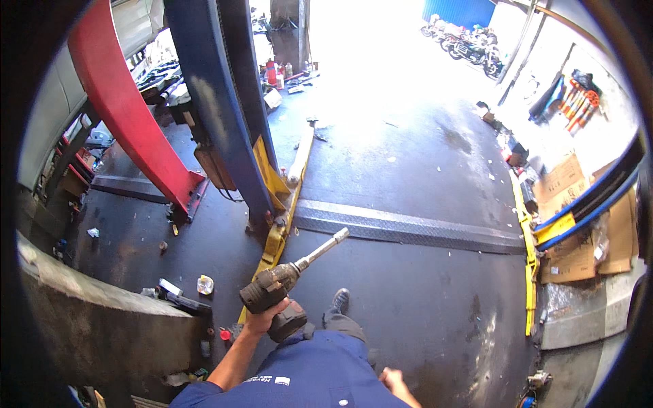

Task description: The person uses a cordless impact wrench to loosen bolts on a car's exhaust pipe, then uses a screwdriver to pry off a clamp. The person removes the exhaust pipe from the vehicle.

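Observation:
My left hand (262, 319) is closed round the grip of a cordless impact wrench (266, 288). The tool is dark and worn, with a battery block at its base. A long metal socket extension (322, 250) points from its nose up and to the right. The wrench is held in front of my body, above the floor and apart from the yellow lift arm behind it. At the lower edge hangs my right hand (391, 378), small in view beside my blue shirt. Its fingers are mostly hidden, and no object shows in it.
A blue lift post (224, 102) and a red post (129, 102) stand at the left. A yellow lift arm (275, 243) lies low on the floor. A dark ramp plate (408, 228) crosses ahead. Cardboard (571, 255) leans at the right; motorcycles (466, 44) stand far off.

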Demonstrator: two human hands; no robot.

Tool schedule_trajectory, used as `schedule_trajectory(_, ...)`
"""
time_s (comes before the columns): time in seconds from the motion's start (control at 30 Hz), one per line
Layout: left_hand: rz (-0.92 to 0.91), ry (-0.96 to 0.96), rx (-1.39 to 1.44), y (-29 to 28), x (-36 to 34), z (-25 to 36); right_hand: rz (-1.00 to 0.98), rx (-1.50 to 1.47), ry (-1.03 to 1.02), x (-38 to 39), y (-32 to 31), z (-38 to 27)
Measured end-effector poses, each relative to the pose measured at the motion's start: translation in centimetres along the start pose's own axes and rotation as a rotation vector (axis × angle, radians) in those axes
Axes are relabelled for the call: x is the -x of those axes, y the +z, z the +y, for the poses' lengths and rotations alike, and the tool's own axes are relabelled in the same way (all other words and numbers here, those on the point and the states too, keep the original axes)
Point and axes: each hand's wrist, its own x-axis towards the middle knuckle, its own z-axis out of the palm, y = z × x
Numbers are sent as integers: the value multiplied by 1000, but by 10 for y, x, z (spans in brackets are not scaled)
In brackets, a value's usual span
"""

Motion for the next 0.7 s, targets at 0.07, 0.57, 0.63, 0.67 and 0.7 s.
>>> schedule_trajectory(0.07, 72, 148, -109, 22, -54, 24, -17, 197, -99, -53, -20, -151)
schedule_trajectory(0.57, 211, 153, 126, 138, -502, 73, 0, 647, -1180, -175, 34, -917)
schedule_trajectory(0.63, 210, 141, 75, 146, -580, 98, 49, 717, -984, -214, 30, -918)
schedule_trajectory(0.67, 173, 113, 129, 148, -610, 109, 86, 780, -884, -235, 25, -912)
schedule_trajectory(0.7, 183, 140, 209, 152, -639, 121, -91, 710, -724, -253, 11, -902)
